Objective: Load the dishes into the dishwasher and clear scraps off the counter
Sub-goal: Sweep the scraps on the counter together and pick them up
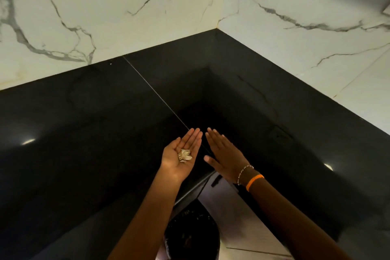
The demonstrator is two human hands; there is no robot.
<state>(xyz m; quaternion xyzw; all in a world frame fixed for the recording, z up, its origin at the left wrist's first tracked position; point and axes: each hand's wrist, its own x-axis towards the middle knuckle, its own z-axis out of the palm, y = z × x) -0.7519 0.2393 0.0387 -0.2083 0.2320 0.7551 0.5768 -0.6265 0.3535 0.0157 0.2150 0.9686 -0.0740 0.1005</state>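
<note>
My left hand is held palm up over the inner corner of the black counter, fingers straight, with a small heap of pale scraps lying in the palm. My right hand is beside it, palm down and flat, fingers together and pointing away, nothing in it. Its wrist carries a bead bracelet and an orange band. The fingertips of both hands nearly meet above the counter's seam. No dishes or dishwasher are in view.
The glossy black counter wraps an L-shaped corner against white marble wall panels. Below my arms, at the counter's inner edge, stands a round black bin on a pale tiled floor, beside dark cabinet fronts.
</note>
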